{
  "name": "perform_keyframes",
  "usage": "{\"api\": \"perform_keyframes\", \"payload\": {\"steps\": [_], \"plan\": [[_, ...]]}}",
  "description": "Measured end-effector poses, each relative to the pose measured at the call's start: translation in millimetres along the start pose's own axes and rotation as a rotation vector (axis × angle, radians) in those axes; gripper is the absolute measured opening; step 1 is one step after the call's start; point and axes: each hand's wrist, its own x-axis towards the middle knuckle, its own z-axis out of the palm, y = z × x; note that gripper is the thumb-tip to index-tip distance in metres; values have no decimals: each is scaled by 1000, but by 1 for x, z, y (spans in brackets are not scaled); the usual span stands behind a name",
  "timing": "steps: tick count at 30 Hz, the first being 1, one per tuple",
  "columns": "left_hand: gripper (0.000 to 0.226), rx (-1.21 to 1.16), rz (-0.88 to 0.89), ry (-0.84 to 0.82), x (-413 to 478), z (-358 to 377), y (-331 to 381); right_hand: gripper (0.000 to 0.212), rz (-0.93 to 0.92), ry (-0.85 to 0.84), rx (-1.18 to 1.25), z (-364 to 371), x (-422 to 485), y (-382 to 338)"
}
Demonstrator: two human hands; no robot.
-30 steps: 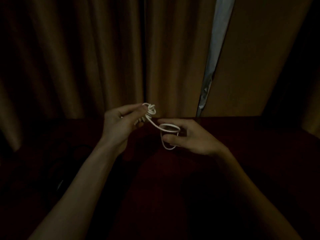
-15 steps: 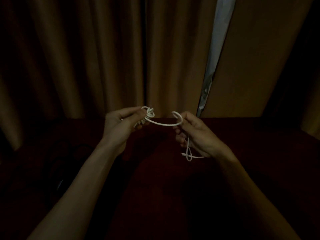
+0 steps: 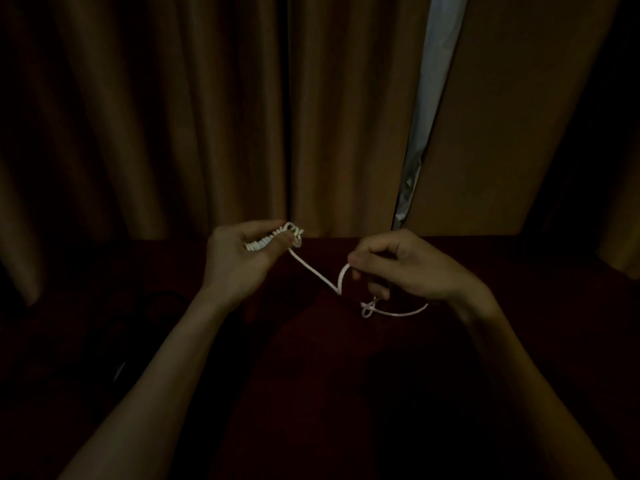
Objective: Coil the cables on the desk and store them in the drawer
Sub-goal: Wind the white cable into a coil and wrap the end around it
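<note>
Left grip [image 3: 239, 261], right grip [image 3: 408, 268] pinch cable [image 3: 311, 269] strung between.

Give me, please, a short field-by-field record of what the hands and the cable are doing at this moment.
left hand: grips the wound part of the white cable
right hand: pinches the loose stretch; the end loops out below the hand
cable run: sags slack between the hands, above the desk
desk: dark red surface, dimly lit
drawer: not in view
background: brown curtain with a pale gap right of centre
</note>
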Motion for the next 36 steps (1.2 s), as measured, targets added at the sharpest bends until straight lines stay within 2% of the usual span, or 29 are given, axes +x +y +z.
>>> {"api": "perform_keyframes", "payload": {"steps": [2,4,8,10,13,14,16,18,20,22,25,27,30,33,36], "plan": [[14,-18,-31,66,4,-5,-6,28,19,3,44,-4,-2,3],[15,-10,-60,121,7,-10,-13,23,60,-69,11,-6,-3,4],[16,-39,-92,153,8,-11,-17,14,374,-316,-148,4,2,8],[16,-59,-78,133,7,-6,-12,15,455,-397,-259,19,8,15],[16,-61,2,37,1,2,-1,12,414,-339,-474,41,20,32],[18,-61,38,-6,-1,4,2,24,396,-284,-476,47,23,35],[21,-52,90,-80,-4,8,7,46,316,-141,-188,51,25,36],[25,-44,102,-126,-6,11,9,48,182,-77,215,49,24,29],[26,-67,100,-159,-7,13,11,36,132,-89,326,45,23,23],[25,-109,85,-179,-8,13,12,27,163,-118,403,46,22,26],[30,-253,-7,-248,-10,11,15,25,159,-118,542,44,20,32],[31,-314,-39,-356,-11,9,18,27,162,-218,519,40,17,35],[31,-299,-48,-596,-13,4,21,27,207,-403,336,34,11,39],[35,-116,-71,-772,-12,-2,18,11,328,-367,160,31,11,46],[38,113,-88,-852,-11,-2,11,13,380,-374,37,33,15,50]]}}
